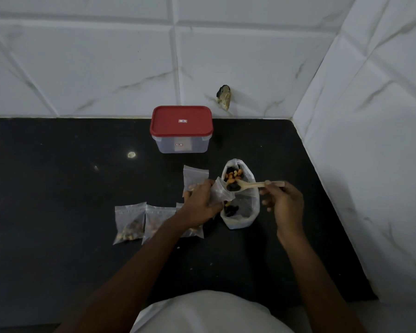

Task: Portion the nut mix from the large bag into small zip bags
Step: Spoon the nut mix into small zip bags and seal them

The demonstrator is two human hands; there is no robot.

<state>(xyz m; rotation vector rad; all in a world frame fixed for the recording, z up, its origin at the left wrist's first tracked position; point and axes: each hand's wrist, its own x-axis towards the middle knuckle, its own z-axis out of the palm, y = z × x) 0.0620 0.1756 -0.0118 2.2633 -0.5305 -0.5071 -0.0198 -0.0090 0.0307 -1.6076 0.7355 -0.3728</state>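
While the spoon (250,185) hangs loaded, step: a scoop of mix (233,187) sits at the mouth of a small bag (220,192), so this bag is judged mid-fill.
Left hand (199,203): fingers (195,187) curled round the small bag, holding its mouth open over the large bag (249,212).
Right hand (286,203): upper fingers (267,192) pinching the spoon handle, lower ones loosely spread.
Large bag: stands open right of centre on the table (58,188). Mix shows at its far rim and near its bottom, so a fair amount looks unportioned.
Done: three filled bags (130,222) lie in a row at lower centre-left, the third partly hidden by the left forearm. Whether they are zipped cannot be told.
To do: empty bags (195,175) lie flat behind the left hand, judged yet to be filled. The bag in hand also needs topping up and sealing.
Box (181,128): red lid on, at the table's back edge. Its part in the task cannot be told.
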